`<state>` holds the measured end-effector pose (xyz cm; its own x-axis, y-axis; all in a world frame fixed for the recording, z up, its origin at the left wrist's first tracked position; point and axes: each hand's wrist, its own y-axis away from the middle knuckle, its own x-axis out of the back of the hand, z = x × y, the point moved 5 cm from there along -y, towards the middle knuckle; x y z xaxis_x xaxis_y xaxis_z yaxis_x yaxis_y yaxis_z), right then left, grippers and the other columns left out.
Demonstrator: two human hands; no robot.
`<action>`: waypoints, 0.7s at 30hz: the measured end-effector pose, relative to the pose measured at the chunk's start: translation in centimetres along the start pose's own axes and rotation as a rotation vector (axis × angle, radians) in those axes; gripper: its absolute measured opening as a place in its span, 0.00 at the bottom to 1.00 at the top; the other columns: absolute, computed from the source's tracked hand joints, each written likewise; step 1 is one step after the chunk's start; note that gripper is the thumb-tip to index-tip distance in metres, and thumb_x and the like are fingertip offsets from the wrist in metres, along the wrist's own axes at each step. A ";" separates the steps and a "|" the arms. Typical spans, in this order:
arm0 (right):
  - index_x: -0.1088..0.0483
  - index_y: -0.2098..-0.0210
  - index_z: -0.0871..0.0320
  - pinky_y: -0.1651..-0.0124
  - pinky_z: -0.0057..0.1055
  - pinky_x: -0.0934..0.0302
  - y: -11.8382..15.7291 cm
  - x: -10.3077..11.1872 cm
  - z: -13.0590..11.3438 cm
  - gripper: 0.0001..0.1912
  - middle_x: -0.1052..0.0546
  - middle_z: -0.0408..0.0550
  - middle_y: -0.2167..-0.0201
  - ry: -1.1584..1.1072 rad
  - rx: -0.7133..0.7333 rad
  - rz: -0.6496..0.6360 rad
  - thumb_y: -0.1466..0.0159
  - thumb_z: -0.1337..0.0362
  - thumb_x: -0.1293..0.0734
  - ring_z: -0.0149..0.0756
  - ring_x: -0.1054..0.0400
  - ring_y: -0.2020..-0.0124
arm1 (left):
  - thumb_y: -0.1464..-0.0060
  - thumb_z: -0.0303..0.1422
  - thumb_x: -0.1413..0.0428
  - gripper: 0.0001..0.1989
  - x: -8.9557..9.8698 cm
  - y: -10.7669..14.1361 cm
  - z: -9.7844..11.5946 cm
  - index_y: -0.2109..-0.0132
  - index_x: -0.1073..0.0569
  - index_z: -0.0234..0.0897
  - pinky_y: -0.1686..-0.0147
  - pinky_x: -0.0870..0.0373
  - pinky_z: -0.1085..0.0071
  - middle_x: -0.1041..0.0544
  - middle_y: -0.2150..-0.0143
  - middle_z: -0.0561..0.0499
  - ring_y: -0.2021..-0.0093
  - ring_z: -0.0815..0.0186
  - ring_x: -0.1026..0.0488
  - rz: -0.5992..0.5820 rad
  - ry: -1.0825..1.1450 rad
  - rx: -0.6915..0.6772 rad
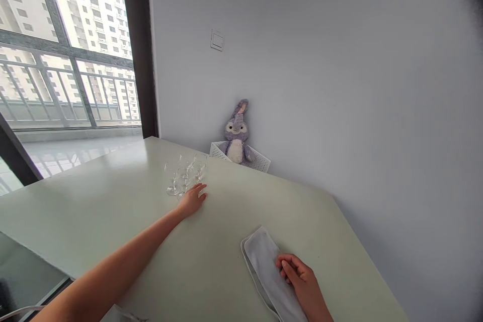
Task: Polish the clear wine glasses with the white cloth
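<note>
Several clear stemmed glasses [183, 175] stand grouped on the pale green table [226, 201], left of centre. My left hand [191, 201] reaches across to them, fingers apart, beside the nearest glass; nothing shows in its grasp. A folded grey cloth [264, 261] lies near the front of the table. Over its right edge is my right hand [298, 274], its fingers curled and thumb near the index finger. Whether those fingers pinch the cloth's edge or only rest on it is hard to make out.
Behind the table's far edge, a purple plush toy [236, 138] sits in a white perforated basket [260, 162] against the wall. A glass door or window [71, 55] is at the left. Some clear plastic [118, 314] and a white cable [26, 309] show at the lower left.
</note>
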<state>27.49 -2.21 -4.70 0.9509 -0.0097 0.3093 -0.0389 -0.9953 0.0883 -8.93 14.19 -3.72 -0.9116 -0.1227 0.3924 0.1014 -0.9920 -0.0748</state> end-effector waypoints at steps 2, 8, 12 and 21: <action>0.28 0.68 0.58 0.71 0.29 0.41 0.0 0.0 0.0 0.18 0.25 0.49 0.71 -0.003 -0.011 0.006 0.47 0.50 0.38 0.36 0.36 0.73 | 0.60 0.34 0.41 0.16 0.1 0.2 0.2 0.59 0.27 0.43 0.53 0.41 0.62 0.37 0.43 0.48 0.56 0.56 0.32 0.009 0.039 0.013; 0.28 0.68 0.58 0.71 0.28 0.42 0.1 0.0 -0.1 0.19 0.25 0.49 0.70 0.010 -0.015 0.009 0.46 0.50 0.38 0.35 0.36 0.73 | 0.58 0.34 0.45 0.09 -0.5 2.6 0.8 0.66 0.26 0.40 0.73 0.36 0.71 0.26 0.63 0.48 0.70 0.65 0.30 -0.012 0.182 0.087; 0.28 0.68 0.58 0.71 0.28 0.41 0.2 0.0 -0.3 0.18 0.25 0.49 0.71 0.006 -0.011 0.008 0.46 0.50 0.38 0.35 0.35 0.73 | 0.59 0.31 0.44 0.07 0.1 4.6 0.9 0.67 0.27 0.37 0.79 0.39 0.77 0.27 0.67 0.50 0.75 0.71 0.33 0.050 0.525 0.228; 0.28 0.69 0.57 0.71 0.28 0.41 0.2 0.0 -0.6 0.18 0.25 0.48 0.71 -0.004 -0.015 0.016 0.47 0.49 0.38 0.35 0.35 0.73 | 0.53 0.25 0.50 0.07 2.2 5.6 -1.3 0.64 0.37 0.37 0.84 0.37 0.78 0.30 0.75 0.53 0.84 0.76 0.37 0.283 1.036 0.578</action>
<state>27.29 -2.35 -4.15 0.9514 -0.0261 0.3068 -0.0587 -0.9935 0.0974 -10.86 8.38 -4.43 -0.6881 -0.5178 -0.5084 0.2698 -0.8329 0.4832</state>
